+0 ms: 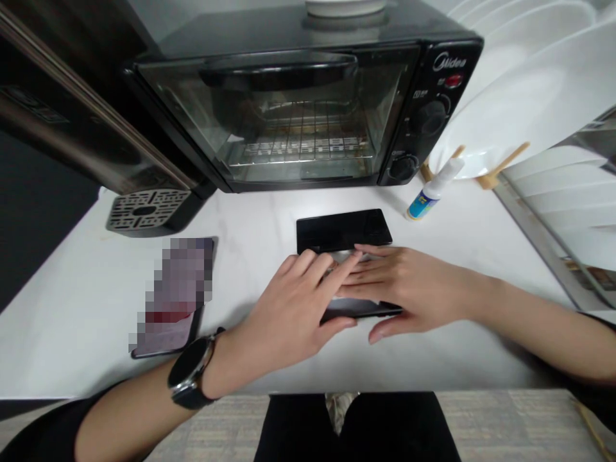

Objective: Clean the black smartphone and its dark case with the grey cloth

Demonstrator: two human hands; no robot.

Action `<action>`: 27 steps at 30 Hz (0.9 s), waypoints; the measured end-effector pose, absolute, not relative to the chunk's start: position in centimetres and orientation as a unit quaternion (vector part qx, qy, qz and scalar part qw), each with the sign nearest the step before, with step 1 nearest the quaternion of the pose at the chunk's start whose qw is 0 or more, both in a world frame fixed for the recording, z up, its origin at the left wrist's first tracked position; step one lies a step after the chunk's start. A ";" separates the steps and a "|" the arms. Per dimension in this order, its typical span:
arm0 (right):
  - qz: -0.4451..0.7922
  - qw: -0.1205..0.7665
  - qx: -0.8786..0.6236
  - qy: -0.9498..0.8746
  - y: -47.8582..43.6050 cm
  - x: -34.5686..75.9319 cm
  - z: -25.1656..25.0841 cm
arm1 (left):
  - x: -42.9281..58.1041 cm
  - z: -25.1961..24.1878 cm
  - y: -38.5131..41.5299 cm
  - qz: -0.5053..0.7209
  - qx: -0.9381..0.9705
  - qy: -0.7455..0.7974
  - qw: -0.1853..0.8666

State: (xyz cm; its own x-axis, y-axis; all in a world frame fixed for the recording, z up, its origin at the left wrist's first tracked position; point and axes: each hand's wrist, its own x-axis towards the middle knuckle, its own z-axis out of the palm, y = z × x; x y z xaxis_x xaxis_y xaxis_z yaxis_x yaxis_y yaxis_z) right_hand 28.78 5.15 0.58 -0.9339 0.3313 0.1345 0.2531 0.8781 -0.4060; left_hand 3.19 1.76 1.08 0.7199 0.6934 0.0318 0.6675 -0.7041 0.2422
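A dark, glossy slab like a phone (363,308) lies on the counter, mostly hidden beneath my hands. Something whitish shows on it between the fingers, too covered to name. My left hand (308,301) spans its left part, thumb by the near edge and fingers towards the far side; the index finger crosses my right fingertips. Stretched flat, the fingers of my right hand (399,282) rest over the slab, with the thumb apart at the near side. Just beyond both hands lies a second flat black rectangle (344,230), perhaps a phone or its case.
A black toaster oven (289,122) stands at the back, with a small spray bottle (430,196) before its right end. Plates (510,96) stand in a rack at right. At left are a phone with a blurred screen (176,295) and a drip tray (144,212).
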 end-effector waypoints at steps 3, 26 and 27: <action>0.181 0.101 -0.187 -0.960 5.9 32.1 1.0 | 3.0 1.5 2.1 0.051 0.914 0.388 0.109; 0.241 0.092 -0.192 -0.947 5.2 33.8 2.1 | 1.9 2.3 3.1 0.047 0.916 0.377 0.128; 0.255 0.095 -0.177 -0.946 4.8 33.3 2.0 | 2.1 2.2 3.0 0.051 0.916 0.375 0.130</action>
State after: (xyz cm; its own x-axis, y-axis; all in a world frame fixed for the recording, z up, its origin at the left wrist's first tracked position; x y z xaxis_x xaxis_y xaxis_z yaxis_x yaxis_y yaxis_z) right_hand 33.32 4.77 2.04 -0.9193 0.3834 0.0892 0.2864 0.8070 -0.5164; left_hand 2.09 2.99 2.24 0.7136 0.7005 -0.0043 0.6739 -0.6848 0.2771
